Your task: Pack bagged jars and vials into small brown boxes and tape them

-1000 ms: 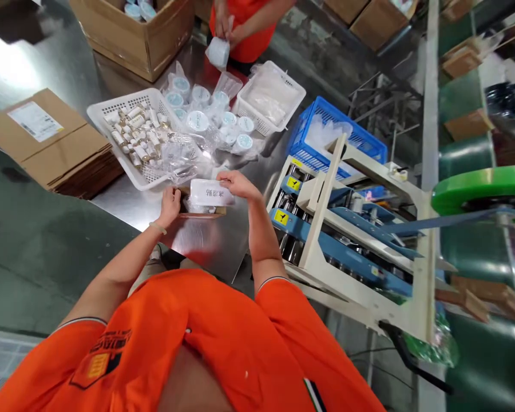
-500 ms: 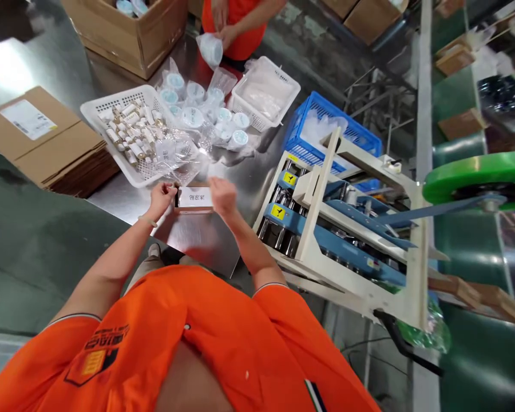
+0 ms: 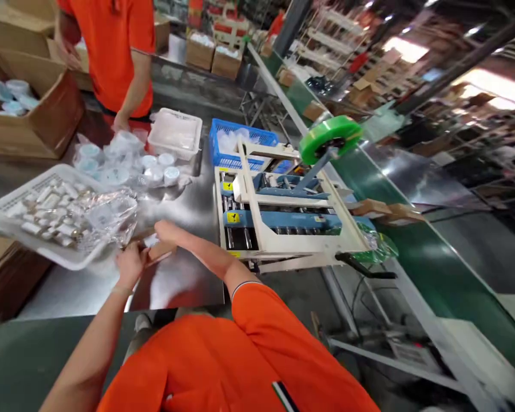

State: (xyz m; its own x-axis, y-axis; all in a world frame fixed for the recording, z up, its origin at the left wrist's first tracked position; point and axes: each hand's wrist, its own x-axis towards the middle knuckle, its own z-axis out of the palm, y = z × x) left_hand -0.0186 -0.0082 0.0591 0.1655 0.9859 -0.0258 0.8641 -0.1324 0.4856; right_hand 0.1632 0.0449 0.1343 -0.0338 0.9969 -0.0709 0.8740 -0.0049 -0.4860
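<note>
A small brown cardboard box [image 3: 158,252] with a white label lies on the steel table [image 3: 197,274] near its front edge. At the box's left end is my left hand [image 3: 131,262], its fingers curled against the cardboard. My right hand [image 3: 166,233] is closed at the upper right of the box; its fingertips are blurred. Left of both hands stands a white basket [image 3: 75,264] of small white-capped vials [image 3: 54,212], with clear plastic bags [image 3: 111,214] over its right side. Behind them are bagged round tubs [image 3: 120,163] with pale blue lids.
A roller machine [image 3: 283,220] with a green tape roll [image 3: 330,139] stands right of the table. Beyond are a blue crate [image 3: 218,146], a white basket [image 3: 174,133], a person in orange [image 3: 115,57], a large carton [image 3: 38,129] and a green conveyor [image 3: 429,257].
The view has swung up and to the right. The small box is now tilted, and my right hand has come to its upper side. The other person's hand has lowered to the bagged tubs.
</note>
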